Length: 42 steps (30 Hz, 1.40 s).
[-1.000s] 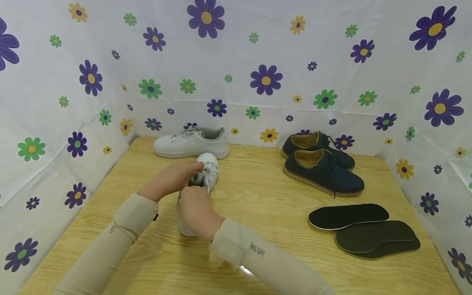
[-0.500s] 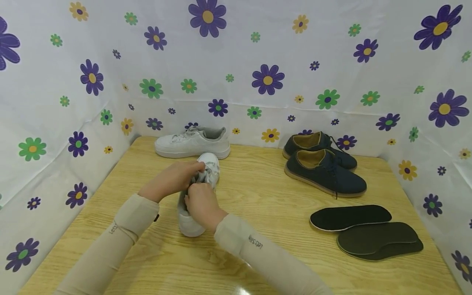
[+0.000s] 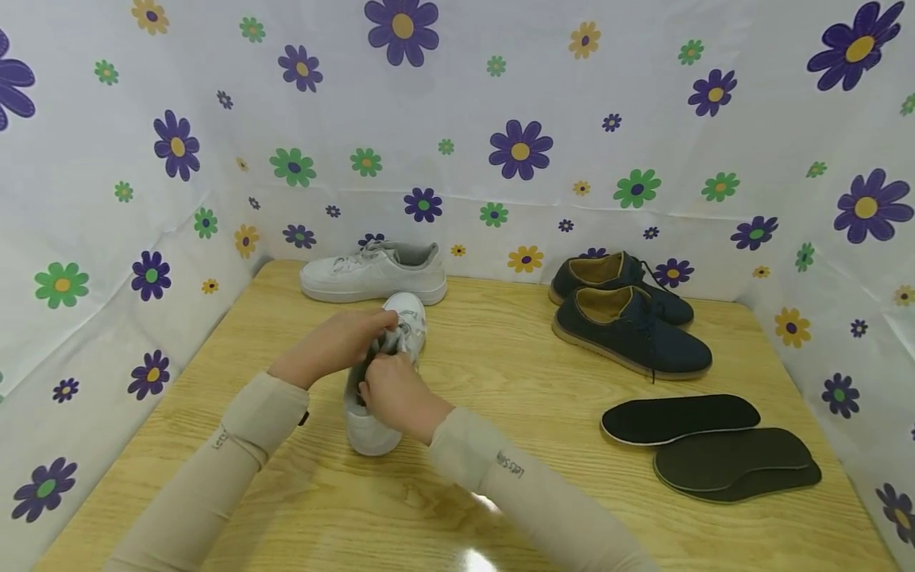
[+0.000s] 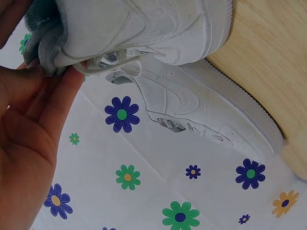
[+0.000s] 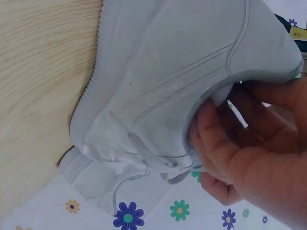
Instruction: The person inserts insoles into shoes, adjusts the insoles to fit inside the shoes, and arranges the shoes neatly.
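A white sneaker [image 3: 373, 435] stands on the table, toe away from me. My left hand [image 3: 336, 346] pinches its padded tongue [image 4: 50, 48] between thumb and fingers, pulling the mouth wide. The right hand [image 3: 397, 393] has its curled fingers inside the shoe opening, as the right wrist view shows. There, a thin pale edge of what looks like a dark insole [image 5: 237, 112] shows between the fingers and thumb; most of it is hidden in the shoe. The other white sneaker [image 3: 375, 276] lies crosswise just behind the toe.
Two navy lace-up shoes [image 3: 632, 330] stand at the back right of the wooden table [image 3: 500, 349]. In front of them lie a black insole [image 3: 679, 419] with a pale rim and two overlapping dark insoles [image 3: 729, 461]. Flower-print cloth [image 3: 457, 95] hangs around the table's sides and back.
My right hand has shifted forward and right from the heel, uncovering the shoe's heel and dark inside. The left hand stays at the tongue. The view has tilted slightly.
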Available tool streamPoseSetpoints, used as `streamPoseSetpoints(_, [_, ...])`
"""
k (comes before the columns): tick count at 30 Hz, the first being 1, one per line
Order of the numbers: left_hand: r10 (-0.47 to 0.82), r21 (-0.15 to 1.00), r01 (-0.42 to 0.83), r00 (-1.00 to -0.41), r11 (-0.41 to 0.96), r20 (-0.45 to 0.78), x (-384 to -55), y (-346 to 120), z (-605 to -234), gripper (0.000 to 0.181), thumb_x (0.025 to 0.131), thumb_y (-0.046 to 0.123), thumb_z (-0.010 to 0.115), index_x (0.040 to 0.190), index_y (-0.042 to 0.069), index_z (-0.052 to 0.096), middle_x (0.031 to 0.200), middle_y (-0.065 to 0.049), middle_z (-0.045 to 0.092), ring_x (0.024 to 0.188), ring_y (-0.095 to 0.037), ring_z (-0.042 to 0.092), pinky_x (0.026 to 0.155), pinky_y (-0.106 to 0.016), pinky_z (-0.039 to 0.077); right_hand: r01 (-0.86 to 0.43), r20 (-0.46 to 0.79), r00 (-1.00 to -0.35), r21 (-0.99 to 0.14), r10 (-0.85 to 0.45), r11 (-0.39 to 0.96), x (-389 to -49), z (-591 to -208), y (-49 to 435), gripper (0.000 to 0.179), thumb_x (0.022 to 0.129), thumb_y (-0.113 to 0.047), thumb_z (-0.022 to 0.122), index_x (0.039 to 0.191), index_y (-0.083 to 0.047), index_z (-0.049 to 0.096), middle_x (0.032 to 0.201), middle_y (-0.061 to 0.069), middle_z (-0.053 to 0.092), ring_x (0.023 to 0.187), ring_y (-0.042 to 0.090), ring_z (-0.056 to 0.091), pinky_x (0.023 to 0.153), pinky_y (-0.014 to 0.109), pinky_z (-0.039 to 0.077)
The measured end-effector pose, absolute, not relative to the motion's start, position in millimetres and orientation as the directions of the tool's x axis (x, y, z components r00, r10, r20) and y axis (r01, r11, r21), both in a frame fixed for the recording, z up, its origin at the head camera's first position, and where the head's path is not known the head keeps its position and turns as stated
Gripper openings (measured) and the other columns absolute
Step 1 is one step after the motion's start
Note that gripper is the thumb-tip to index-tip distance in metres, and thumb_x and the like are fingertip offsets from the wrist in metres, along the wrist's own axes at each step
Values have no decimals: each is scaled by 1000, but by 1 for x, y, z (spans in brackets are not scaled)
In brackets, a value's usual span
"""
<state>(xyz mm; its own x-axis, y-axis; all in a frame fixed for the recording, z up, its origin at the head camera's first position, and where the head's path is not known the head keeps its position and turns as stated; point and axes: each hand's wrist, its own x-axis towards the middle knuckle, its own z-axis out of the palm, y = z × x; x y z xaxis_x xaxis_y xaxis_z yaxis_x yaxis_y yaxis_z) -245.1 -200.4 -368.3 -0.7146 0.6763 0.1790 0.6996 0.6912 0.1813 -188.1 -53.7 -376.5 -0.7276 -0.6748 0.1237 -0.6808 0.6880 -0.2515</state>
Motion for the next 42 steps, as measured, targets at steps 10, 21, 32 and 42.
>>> streamPoseSetpoints(10, [690,179,720,-693,670,209,-246,-200,-369,38,72,-22,58,94,9,52,84,-2,59,62,-11,48,60,-30,47,-768,13,-590,-317,-807,556,-198,-381,-49,47,101,-17,43,54,-16,39,47,-6,36,46,10,37,51,20,31])
streamPoseSetpoints(21, [689,188,715,-699,674,190,-245,-199,-365,34,77,-19,58,96,8,53,81,-3,58,58,-11,45,58,-29,46,-746,-56,-555,-407,-830,527,-199,-384,-50,53,106,-19,28,55,-16,39,43,-7,31,39,8,30,45,18,29])
streamPoseSetpoints(32, [675,212,696,-718,686,172,-245,-201,-365,40,73,-22,58,97,9,53,87,-4,60,59,-12,46,59,-30,46,-745,188,-630,131,-754,655,-187,-379,-53,61,104,-32,33,47,-17,50,51,-1,54,81,21,58,70,29,43])
streamPoseSetpoints(42, [667,218,687,-726,693,165,-244,-200,-366,39,72,-22,59,96,9,53,79,-1,55,56,-11,44,56,-28,43,-683,-94,-731,82,-676,726,-192,-381,-60,72,106,-39,17,52,-18,60,69,1,66,99,22,53,74,30,37])
